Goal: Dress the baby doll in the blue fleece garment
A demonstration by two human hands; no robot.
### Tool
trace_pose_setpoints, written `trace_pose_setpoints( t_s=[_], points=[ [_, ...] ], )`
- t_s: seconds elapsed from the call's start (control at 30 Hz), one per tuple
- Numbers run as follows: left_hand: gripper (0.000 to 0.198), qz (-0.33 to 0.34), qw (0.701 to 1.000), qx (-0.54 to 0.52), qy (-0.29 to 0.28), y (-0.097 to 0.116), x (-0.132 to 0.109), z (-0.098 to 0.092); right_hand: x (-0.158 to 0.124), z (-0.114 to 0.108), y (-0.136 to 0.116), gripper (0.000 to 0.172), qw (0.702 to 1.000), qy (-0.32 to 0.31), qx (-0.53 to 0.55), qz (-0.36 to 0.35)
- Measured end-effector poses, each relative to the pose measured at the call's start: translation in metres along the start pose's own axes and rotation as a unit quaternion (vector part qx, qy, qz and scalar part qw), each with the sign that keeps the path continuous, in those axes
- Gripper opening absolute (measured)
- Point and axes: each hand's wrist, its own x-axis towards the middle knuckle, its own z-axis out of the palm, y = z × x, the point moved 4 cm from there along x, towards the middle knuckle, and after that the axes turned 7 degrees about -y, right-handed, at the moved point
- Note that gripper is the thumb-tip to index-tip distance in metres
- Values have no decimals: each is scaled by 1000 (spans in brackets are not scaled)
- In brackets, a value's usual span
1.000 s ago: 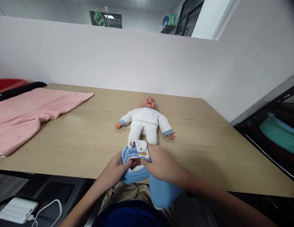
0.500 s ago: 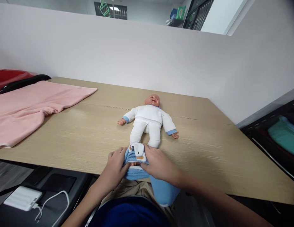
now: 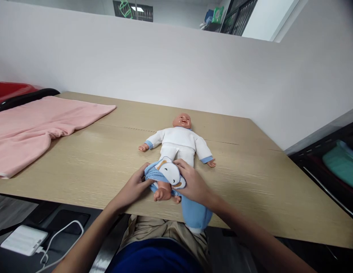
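A baby doll [image 3: 179,142] in a white suit with blue cuffs lies on its back on the wooden table [image 3: 102,167], head away from me. Blue trousers [image 3: 165,172] with a white animal patch are bunched around its lower legs; one bare foot [image 3: 162,194] sticks out. My left hand [image 3: 133,187] grips the left side of the bunched trousers. My right hand [image 3: 192,184] grips the right side, fingers on the patch. One blue trouser leg [image 3: 193,214] hangs over the table's near edge.
A pink blanket [image 3: 36,127] lies spread on the table's left part. A white partition wall stands behind the table. At the right is a dark shelf with green cloth [image 3: 341,163]. A white power bank with cable [image 3: 24,239] lies lower left.
Both hands have slid the bunched blue trousers up the doll's legs, away from me. A bare foot now pokes out below the cloth.
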Motion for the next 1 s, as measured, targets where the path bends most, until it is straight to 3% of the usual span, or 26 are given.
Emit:
trace_pose_setpoints(
  t_s=[0.07, 0.2, 0.4, 0.57, 0.73, 0.87, 0.93, 1.0],
  points=[
    [40, -17, 998, -31, -43, -1, 14, -7, 6, -8, 3, 47, 999, -23, 26, -10],
    [44, -28, 990, -41, -129, 6, 35, -18, 11, -22, 12, 52, 994, -63, 76, 53],
    [43, -14, 991, -6, -136, 22, 38, -21, -9, -31, 30, 65, 999, -31, 13, 38],
    [37, 4, 992, 18, -127, 24, 37, -14, -37, -35, 36, 76, 995, -65, 1, 70],
    [37, -4, 997, 56, -58, 25, 28, -18, -59, -42, 30, 59, 994, -34, -3, 104],
    [44, 67, 989, 135, -10, 50, 21, -19, -70, -45, 30, 27, 992, 14, 15, 123],
    [54, 92, 979, 181, -19, 66, 28, -12, -70, -44, 31, 25, 990, 33, 42, 134],
    [64, 104, 969, 215, -65, 81, 43, -2, -67, -40, 34, 28, 984, 41, 101, 138]
  ],
)
